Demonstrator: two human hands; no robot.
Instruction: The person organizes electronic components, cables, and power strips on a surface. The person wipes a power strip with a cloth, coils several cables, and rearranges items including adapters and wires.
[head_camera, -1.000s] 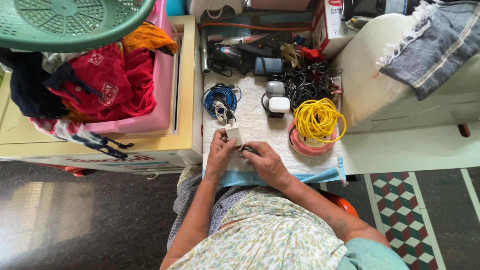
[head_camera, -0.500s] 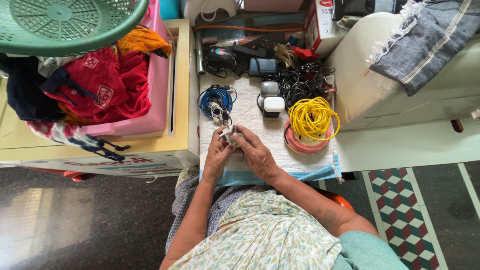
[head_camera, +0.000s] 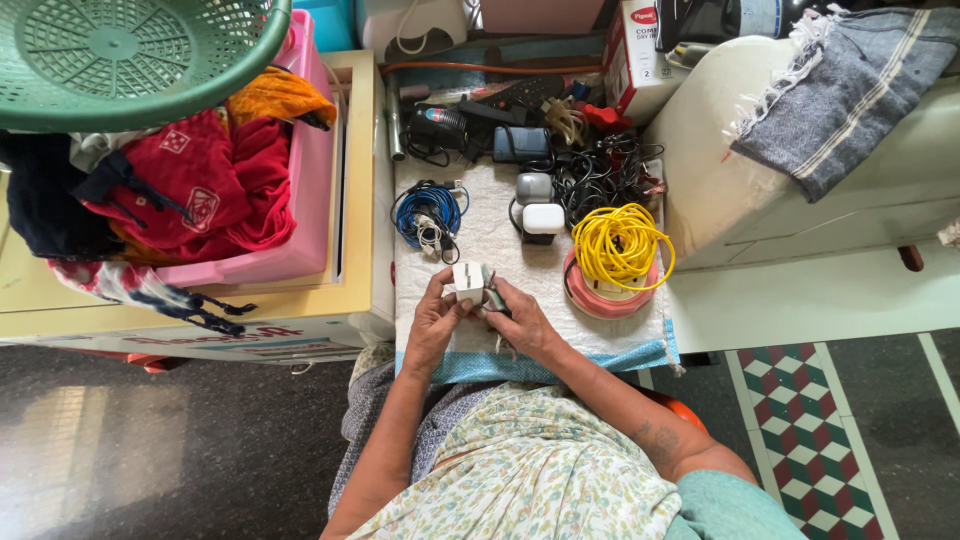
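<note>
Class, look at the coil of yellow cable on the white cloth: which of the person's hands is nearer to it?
Right. The right hand lies just beside the yellow cable; the left hand is farther off, holding a white plug.

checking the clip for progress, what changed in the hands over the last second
Both hands stayed on the white adapter. Half a second ago the right hand covered it from above; now it has slid to the adapter's right side, and the left hand holds it upright. The yellow cable coil and blue cable coil lie as before.
</note>
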